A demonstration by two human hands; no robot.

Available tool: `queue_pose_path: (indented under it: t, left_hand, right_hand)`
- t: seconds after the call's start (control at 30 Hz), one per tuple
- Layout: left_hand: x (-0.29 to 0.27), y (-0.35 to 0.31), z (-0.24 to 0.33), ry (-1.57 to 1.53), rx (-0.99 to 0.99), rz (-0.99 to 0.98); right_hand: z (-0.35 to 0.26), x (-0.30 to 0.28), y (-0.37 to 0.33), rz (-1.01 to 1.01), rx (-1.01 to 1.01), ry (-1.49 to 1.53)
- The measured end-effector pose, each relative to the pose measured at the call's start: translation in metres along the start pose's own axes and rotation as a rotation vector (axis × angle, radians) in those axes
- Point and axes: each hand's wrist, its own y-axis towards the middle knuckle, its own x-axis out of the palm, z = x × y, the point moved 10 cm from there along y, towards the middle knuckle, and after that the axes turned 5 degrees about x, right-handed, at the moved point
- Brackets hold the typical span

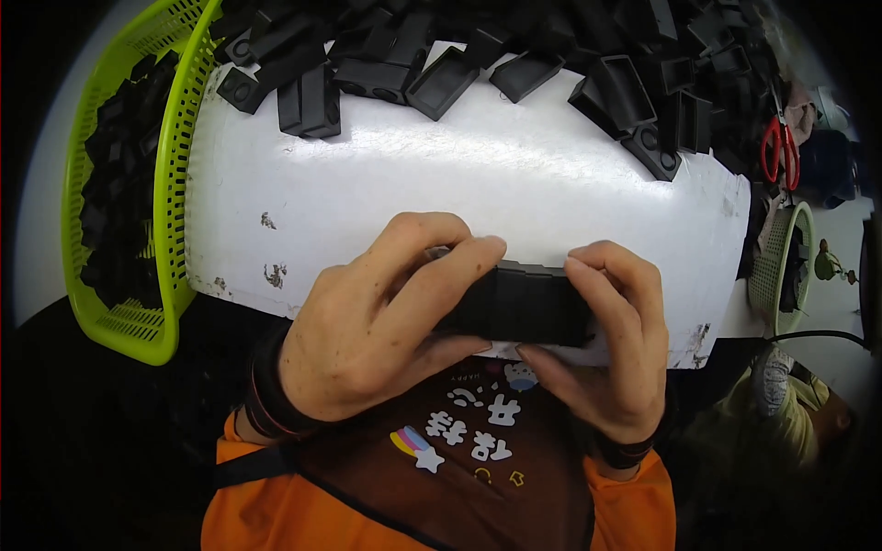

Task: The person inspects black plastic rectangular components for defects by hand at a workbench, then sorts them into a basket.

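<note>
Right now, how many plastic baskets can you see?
2: a lime-green basket left of the white tabletop and a pale basket right of it. Others may be hidden.

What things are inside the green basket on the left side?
Black parts lie heaped inside the green basket. Only the heap's upper layer shows; whatever lies beneath it is covered and cannot be seen.

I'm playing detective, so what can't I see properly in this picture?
In the head view:
- Left end of the held part: behind the left hand.
- Far side of the pile: lost in darkness.
- Floor of the green basket: mostly covered by black parts.
- Contents of the pale basket: too small.
</note>
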Motion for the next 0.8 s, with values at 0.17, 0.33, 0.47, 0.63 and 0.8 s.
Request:
queue_pose_path:
  t: [0.17,0.33,0.47,0.63,0.8]
  left_hand:
    - [0.0,-0.021,0.022,-0.168,0.011,-0.058]
    - [-0.006,0.005,-0.003,-0.122,-0.107,0.06]
    - [0.004,0.016,-0.016,0.153,-0.087,0.157]
    - [-0.007,0.005,-0.027,-0.13,-0.134,0.116]
    - [-0.009,-0.027,0.003,-0.17,0.11,0.098]
  right_hand:
    - [-0.005,-0.023,-0.029,-0.039,0.124,0.278]
    - [0.015,-0.02,0.004,0.047,0.276,0.341]
    - [0.036,-0.01,0.015,0.167,0.258,0.126]
    - [0.032,-0.028,-0.007,0.239,0.221,0.093]
    - [-0.001,-0.016,-0.024,0.068,0.019,0.05]
